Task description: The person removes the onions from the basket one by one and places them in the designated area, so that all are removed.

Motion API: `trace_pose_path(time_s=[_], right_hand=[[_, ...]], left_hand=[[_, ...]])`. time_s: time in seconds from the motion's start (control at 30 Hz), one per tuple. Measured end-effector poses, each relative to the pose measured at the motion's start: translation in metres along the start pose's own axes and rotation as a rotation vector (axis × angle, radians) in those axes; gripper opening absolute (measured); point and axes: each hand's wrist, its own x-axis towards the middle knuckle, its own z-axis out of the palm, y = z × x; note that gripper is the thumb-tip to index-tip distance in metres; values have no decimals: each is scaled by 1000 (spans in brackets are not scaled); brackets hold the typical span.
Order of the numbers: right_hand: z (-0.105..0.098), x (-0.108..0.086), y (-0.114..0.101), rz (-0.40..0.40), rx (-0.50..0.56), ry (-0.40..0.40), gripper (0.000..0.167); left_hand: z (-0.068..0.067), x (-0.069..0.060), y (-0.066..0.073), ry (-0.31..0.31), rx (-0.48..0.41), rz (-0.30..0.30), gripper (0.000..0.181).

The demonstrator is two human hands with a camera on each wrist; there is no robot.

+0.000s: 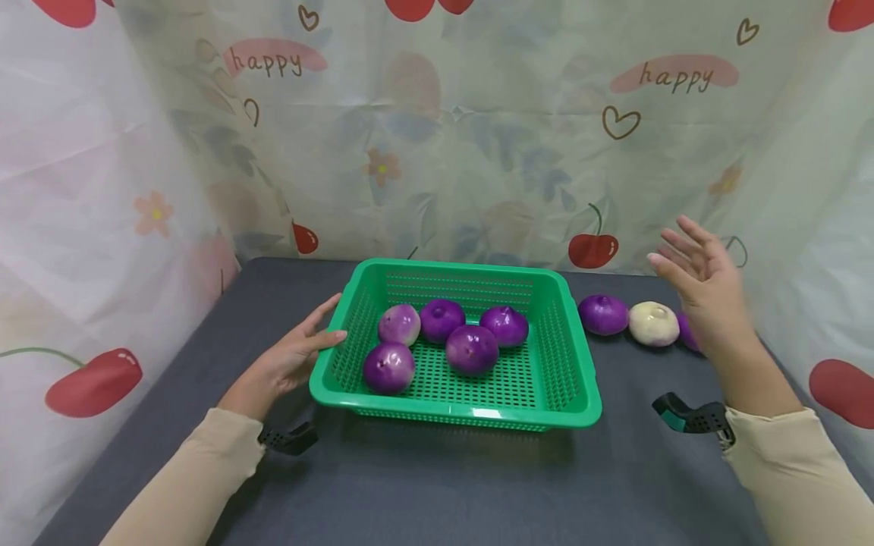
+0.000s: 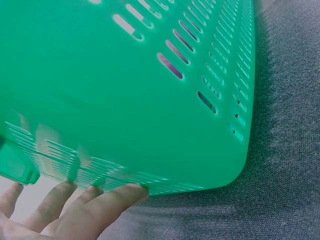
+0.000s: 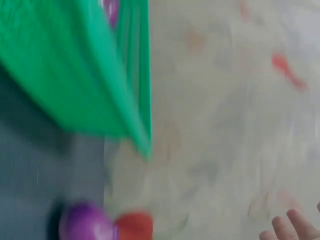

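A green basket (image 1: 451,415) stands mid-table with several purple, round vegetables (image 1: 472,350) inside. My left hand (image 1: 290,362) touches its left side, the thumb at the rim; in the left wrist view the fingertips of that hand (image 2: 75,212) rest against the slotted wall (image 2: 125,115). My right hand (image 1: 713,296) is raised at the right with fingers extended, holding nothing, above a row of vegetables: a purple one (image 1: 604,315), a whitish one (image 1: 653,324) and another purple one (image 1: 688,332) partly hidden behind the hand. The right wrist view is blurred, with fingers (image 3: 295,227) at its lower right corner.
A patterned curtain (image 1: 478,152) hangs behind the dark table (image 1: 423,485) and along both sides. Black straps (image 1: 693,417) are worn at both wrists. The right-hand vegetables lie between the basket's right side and the table's right edge.
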Motion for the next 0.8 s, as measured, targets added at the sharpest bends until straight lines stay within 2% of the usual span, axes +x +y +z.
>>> trace_pose_path(time_s=[0.13, 0.33, 0.43, 0.6, 0.8], right_hand=[[39, -11, -3, -107, 61, -97, 63], [82, -27, 4, -161, 20, -248, 57], [96, -32, 10, -146, -22, -295, 59], [115, -37, 23, -74, -106, -352, 62], [129, -34, 40, -1, -130, -420, 66]], left_hand=[[0, 0, 0, 2, -7, -1, 78], [0, -1, 0, 0, -9, -1, 77], [0, -1, 0, -3, -10, 0, 77], [1, -1, 1, -1, -12, -1, 78], [1, -1, 0, -1, -8, -2, 78]])
